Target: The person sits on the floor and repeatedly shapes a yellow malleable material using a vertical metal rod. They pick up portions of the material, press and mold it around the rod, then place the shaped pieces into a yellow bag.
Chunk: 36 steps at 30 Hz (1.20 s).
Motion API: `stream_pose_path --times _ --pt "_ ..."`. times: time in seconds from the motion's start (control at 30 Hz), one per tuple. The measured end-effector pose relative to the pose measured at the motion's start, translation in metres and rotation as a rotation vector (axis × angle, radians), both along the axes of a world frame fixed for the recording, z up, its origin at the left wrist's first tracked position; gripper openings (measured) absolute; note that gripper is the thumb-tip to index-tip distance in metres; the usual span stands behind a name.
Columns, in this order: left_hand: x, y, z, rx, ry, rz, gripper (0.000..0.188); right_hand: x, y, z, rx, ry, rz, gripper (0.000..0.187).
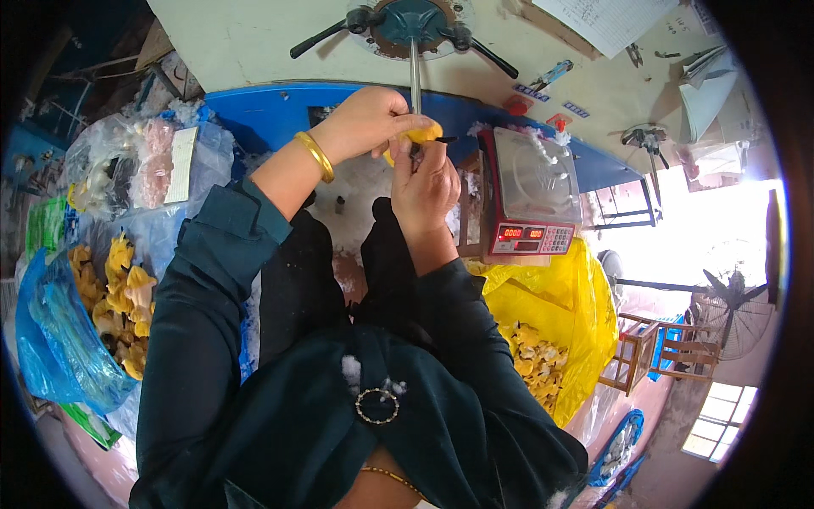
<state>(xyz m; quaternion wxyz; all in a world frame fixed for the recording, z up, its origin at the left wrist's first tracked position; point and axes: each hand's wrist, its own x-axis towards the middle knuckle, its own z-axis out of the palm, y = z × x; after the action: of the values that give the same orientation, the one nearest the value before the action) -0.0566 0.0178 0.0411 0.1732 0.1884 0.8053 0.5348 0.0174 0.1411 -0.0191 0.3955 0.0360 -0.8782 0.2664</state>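
A small yellow plush piece (422, 133) with a dark tip sits at the lower end of a thin metal tube (415, 76), which sticks out of a green machine fitting (413, 21). My left hand (365, 123) pinches the piece from the upper left, thumb along its top. From below, my right hand (428, 187) grips the same piece, its fingers closed close to the tube's end. The tube's tip is hidden by the fabric and my fingers.
A red digital scale (530, 240) stands right of my hands. Below it a yellow bag (585, 297) holds several yellow plush pieces (537, 360). At left, a blue bag (64, 331) contains more pieces (127, 288). Two black handles flank the fitting; a fan (731, 314) stands far right.
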Motion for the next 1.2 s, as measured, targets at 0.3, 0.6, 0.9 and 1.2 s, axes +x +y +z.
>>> stream_pose_path --times 0.3,0.6,0.9,1.2 --pt "0.020 -0.008 0.002 -0.430 0.215 -0.021 0.056 -0.038 0.021 -0.014 -0.816 -0.296 0.194 0.030" --pt "0.056 -0.003 0.004 -0.358 0.587 0.155 0.040 -0.123 0.040 0.023 -0.964 -0.629 0.312 0.036" --pt "0.068 -0.019 -0.017 -0.325 0.509 0.156 0.034 -0.035 0.000 0.009 -0.933 -0.233 0.125 0.036" --pt "0.085 -0.023 -0.032 -0.350 0.624 0.144 0.030 0.008 -0.022 -0.013 -1.002 -0.061 0.230 0.028"
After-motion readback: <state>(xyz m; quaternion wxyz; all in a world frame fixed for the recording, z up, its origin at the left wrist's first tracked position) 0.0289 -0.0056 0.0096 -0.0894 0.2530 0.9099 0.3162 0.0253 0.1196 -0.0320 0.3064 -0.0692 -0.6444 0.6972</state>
